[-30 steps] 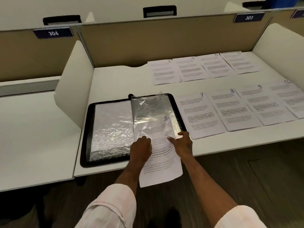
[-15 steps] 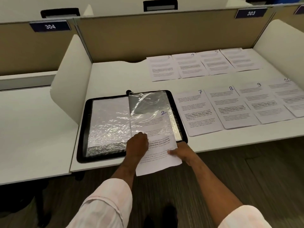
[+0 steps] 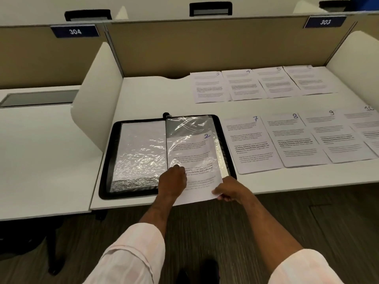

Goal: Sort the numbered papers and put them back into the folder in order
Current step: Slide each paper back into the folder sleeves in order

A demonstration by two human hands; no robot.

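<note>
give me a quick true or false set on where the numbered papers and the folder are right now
1. Paper 2 sits partway inside the folder's right-hand sleeve. True.
2. Paper 7 lies on the desk right of the folder. True.
3. The right hand pinches paper 7. False: it pinches paper 2's lower corner.
4. Paper 3 lies in the front row. False: it is in the back row beside paper 4.
</note>
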